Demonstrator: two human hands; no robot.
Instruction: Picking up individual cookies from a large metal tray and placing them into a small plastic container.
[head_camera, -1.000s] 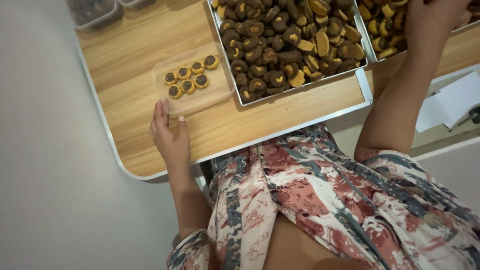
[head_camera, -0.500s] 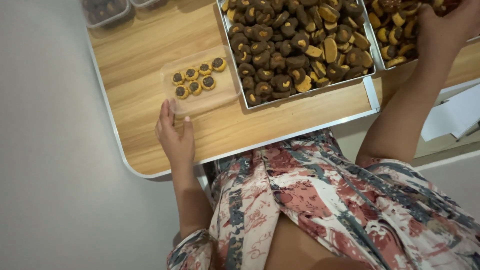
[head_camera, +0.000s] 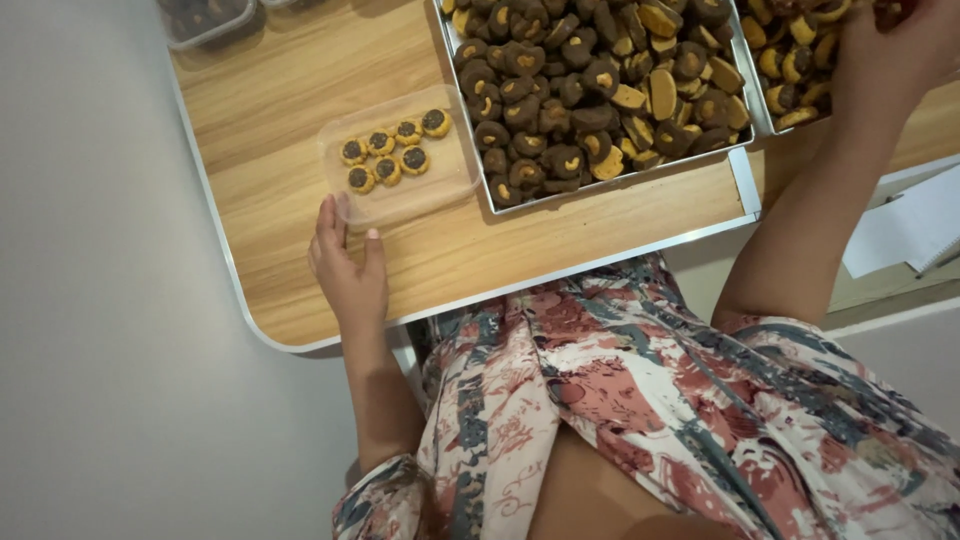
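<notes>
Head view: a smooth wood-grain counter (head_camera: 300, 90) with a pale rounded edge carries a clear plastic box (head_camera: 400, 160) holding six small round cookies (head_camera: 385, 155) with dark centres. Beside it sits a metal tray (head_camera: 745, 180) heaped with chocolate-topped cookies. The left hand (head_camera: 348, 268) lies flat, fingers relaxed and apart, thumb tip touching the box's near edge. The right hand (head_camera: 895, 45) reaches over a second tray (head_camera: 790, 70); whether its grip holds anything cannot be told.
</notes>
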